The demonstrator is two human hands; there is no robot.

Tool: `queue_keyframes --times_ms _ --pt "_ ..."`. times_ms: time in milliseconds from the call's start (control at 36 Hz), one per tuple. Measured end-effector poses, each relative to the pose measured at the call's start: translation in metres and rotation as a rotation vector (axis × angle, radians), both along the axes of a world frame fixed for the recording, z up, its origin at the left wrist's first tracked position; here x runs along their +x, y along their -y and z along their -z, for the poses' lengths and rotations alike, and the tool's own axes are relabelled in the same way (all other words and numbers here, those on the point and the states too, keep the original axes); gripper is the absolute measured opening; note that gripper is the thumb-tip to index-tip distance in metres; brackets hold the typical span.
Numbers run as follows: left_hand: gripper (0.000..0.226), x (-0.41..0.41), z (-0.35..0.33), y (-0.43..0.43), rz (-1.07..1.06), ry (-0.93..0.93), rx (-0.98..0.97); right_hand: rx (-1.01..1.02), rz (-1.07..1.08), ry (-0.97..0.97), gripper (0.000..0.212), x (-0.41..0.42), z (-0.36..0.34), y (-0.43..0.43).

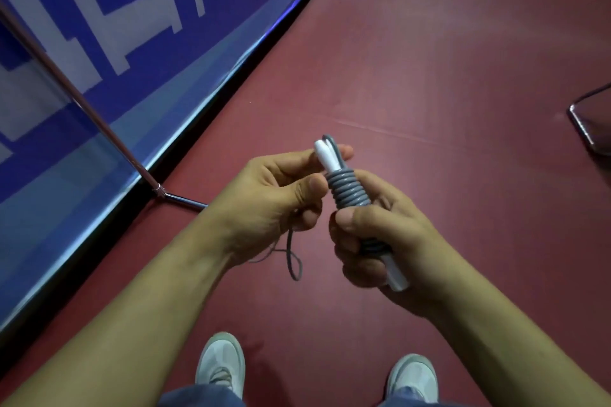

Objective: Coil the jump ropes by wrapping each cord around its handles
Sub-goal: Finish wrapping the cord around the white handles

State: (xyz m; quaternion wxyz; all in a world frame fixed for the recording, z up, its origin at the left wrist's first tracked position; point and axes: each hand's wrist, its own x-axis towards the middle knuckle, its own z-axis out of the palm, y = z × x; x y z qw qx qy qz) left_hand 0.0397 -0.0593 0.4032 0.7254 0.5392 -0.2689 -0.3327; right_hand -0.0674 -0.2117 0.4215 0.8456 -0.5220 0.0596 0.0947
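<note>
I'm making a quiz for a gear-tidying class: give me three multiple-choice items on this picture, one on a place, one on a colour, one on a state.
1. Where does the loose loop of the cord hang? A) below the left hand B) on a shelf C) round a doorknob
2. What colour are the handles? A) black B) white C) red
3. What is the right hand doing? A) lying open B) pointing C) gripping the wrapped handles
Answers: A, the loop dangles under that hand; B, white ends poke out of the coils; C, its fingers curl round the bundle.
</note>
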Motion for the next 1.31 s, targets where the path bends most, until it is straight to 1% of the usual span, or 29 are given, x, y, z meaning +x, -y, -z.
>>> queue_keyframes --times_ms 56,111,167,222,250,278,333,361,389,417,444,472,528,611,667,694,778,806,861,889,944,972,1000,1056,1083,1111,1194,1250,1306 --pt "0.052 -0.002 -0.003 0.000 0.040 -0.007 -0.015 0.141 -0.161 -0.017 0.031 -0.001 0.001 0.006" --pt "0.045 -0.005 -0.004 0.002 0.014 0.030 0.022 0.220 -0.272 -0.032 0.028 0.001 0.006 0.013" --pt "0.033 -0.007 -0.004 0.003 -0.074 0.074 0.068 0.222 -0.303 -0.074 0.034 0.004 0.011 0.015" --pt "0.024 -0.007 -0.002 0.005 -0.171 0.090 0.121 0.154 -0.245 -0.117 0.040 0.006 0.013 0.012" --pt "0.020 -0.007 -0.001 0.005 -0.217 0.100 0.159 0.057 -0.178 -0.126 0.041 0.007 0.012 0.009" --pt "0.013 -0.007 0.000 0.006 -0.257 0.112 0.202 -0.090 -0.095 -0.135 0.041 0.008 0.012 0.007" --pt "0.003 -0.007 0.003 0.009 -0.317 0.148 0.291 -0.455 0.046 -0.123 0.030 0.008 0.012 0.002" --pt "0.002 -0.008 0.005 0.011 -0.347 0.175 0.329 -0.632 0.083 -0.093 0.024 0.008 0.013 -0.001" --pt "0.004 -0.008 0.006 0.013 -0.377 0.207 0.355 -0.792 0.110 -0.066 0.023 0.007 0.015 -0.005" --pt "0.007 -0.010 0.006 0.015 -0.398 0.250 0.375 -0.920 0.137 -0.051 0.027 0.006 0.017 -0.008" --pt "0.008 -0.010 0.007 0.017 -0.410 0.300 0.394 -1.000 0.171 -0.049 0.032 0.005 0.018 -0.012" --pt "0.008 -0.011 0.007 0.018 -0.415 0.351 0.413 -1.033 0.204 -0.056 0.036 0.005 0.019 -0.015" --pt "0.010 -0.011 0.006 0.016 -0.410 0.397 0.403 -0.979 0.235 -0.072 0.034 0.005 0.015 -0.016" --pt "0.003 -0.010 0.002 0.010 -0.362 0.397 0.326 -0.769 0.185 -0.057 0.019 0.006 0.004 -0.008" --pt "0.013 -0.010 -0.002 0.007 -0.280 0.429 0.272 -0.601 0.115 -0.070 0.019 0.004 0.000 -0.003" --pt "0.019 -0.009 -0.004 0.006 -0.231 0.412 0.234 -0.514 0.076 -0.079 0.021 0.002 -0.002 -0.002" --pt "0.038 -0.008 -0.006 0.003 -0.091 0.243 0.149 -0.231 -0.079 -0.101 0.026 -0.002 -0.007 0.001" --pt "0.043 -0.007 -0.006 0.002 -0.043 0.197 0.129 -0.140 -0.138 -0.106 0.023 -0.003 -0.009 0.002" --pt "0.051 -0.008 -0.007 0.002 0.031 0.131 0.078 0.054 -0.241 -0.109 0.010 -0.004 -0.010 0.005" --pt "0.053 -0.008 -0.007 0.002 0.050 0.111 0.057 0.150 -0.284 -0.111 0.011 -0.004 -0.008 0.007" --pt "0.052 -0.010 -0.008 0.003 0.070 0.085 0.043 0.287 -0.336 -0.121 0.029 -0.004 -0.002 0.009" --pt "0.051 -0.010 -0.008 0.002 0.085 0.056 0.039 0.300 -0.330 -0.118 0.032 -0.004 0.000 0.009" --pt "0.050 -0.010 -0.008 0.002 0.106 0.015 0.035 0.271 -0.303 -0.110 0.031 -0.005 0.001 0.008" --pt "0.044 -0.010 -0.008 0.000 0.138 -0.071 0.018 0.097 -0.204 -0.085 0.017 -0.004 0.002 0.006" --pt "0.041 -0.010 -0.008 -0.001 0.139 -0.092 0.013 -0.022 -0.147 -0.052 0.015 -0.004 0.001 0.004" --pt "0.038 -0.008 -0.006 -0.002 0.132 -0.094 0.020 -0.127 -0.084 -0.018 0.017 -0.004 0.001 0.002" --pt "0.037 -0.003 -0.002 -0.003 0.112 -0.081 0.060 -0.287 0.090 0.021 0.039 -0.003 0.002 -0.005" --pt "0.044 -0.002 0.000 -0.003 0.062 -0.095 0.096 -0.344 0.157 0.020 0.052 -0.002 0.004 -0.007" --pt "0.051 -0.003 -0.001 -0.003 0.020 -0.100 0.139 -0.400 0.178 0.038 0.064 -0.003 0.001 -0.004"
